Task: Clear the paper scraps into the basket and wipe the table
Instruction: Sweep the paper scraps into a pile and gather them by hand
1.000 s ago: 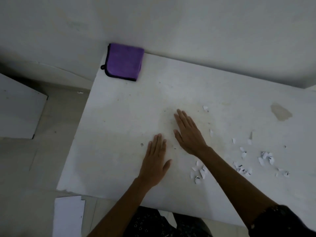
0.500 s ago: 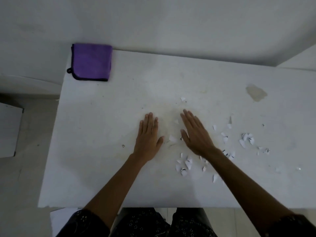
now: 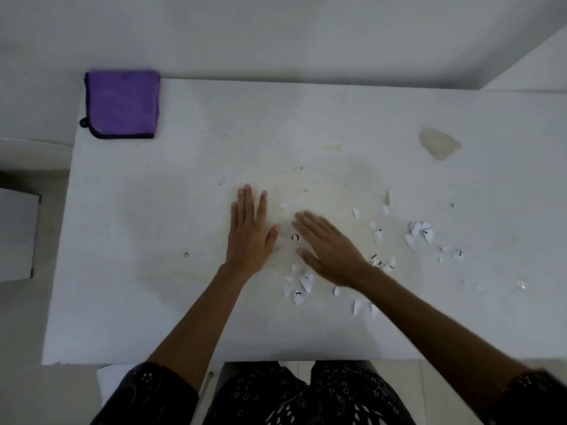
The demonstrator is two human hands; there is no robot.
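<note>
Head view: your flat, empty left hand point(image 3: 249, 237) and right hand point(image 3: 329, 246) flank paper scraps point(image 3: 299, 282) (sweep inward, keep palms low on bench point(image 3: 153, 271)).

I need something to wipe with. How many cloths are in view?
1: a purple cloth on the far left corner of the table. More may lie outside the frame.

A white table point(image 3: 147, 256) stands against a plain pale wall point(image 3: 276, 32). At the table's far right corner, a 2nd, lighter surface point(image 3: 543, 65) meets that wall. Left of the table lies pale floor point(image 3: 21, 348) with a white panel point(image 3: 17, 234) on it. A white sheet point(image 3: 110, 378) lies by the near left corner. The light is dim and even.
</note>
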